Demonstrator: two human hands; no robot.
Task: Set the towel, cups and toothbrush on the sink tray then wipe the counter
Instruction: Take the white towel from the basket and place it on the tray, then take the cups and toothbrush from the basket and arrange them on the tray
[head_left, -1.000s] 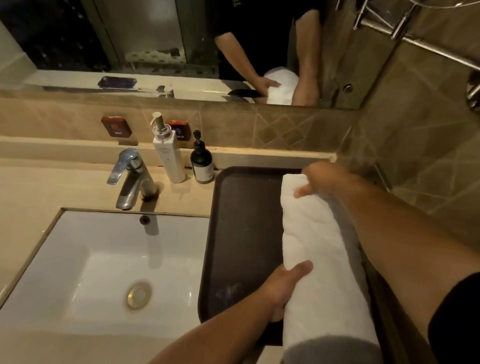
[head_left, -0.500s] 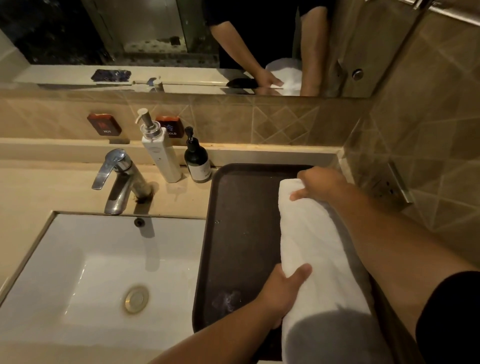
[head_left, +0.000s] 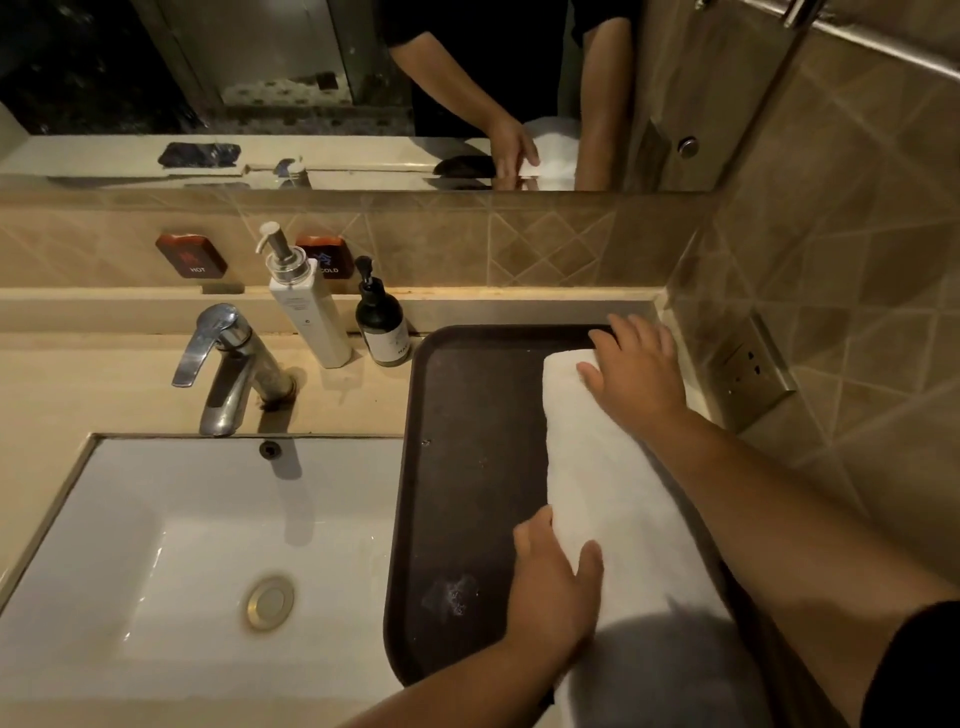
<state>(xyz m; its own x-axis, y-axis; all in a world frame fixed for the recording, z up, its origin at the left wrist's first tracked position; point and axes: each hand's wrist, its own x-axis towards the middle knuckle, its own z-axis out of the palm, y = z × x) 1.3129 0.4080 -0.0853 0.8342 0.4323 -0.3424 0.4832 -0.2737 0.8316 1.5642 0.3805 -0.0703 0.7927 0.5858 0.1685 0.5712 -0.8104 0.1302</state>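
Towel (head_left: 613, 499) near end runs off bottom edge, shadowed grey there. Tray (head_left: 467, 467) right rim hidden under towel and right arm. Right hand (head_left: 636, 371) covers towel's far end. Label print on dark bottle (head_left: 382, 325) too small to read.

The right hand (head_left: 636, 371) reaches far forward on a long, straight arm. Its fingers are spread wide and flat, palm down. The left hand (head_left: 553, 587) is closer to the body, also open, palm down, with the thumb sticking out.
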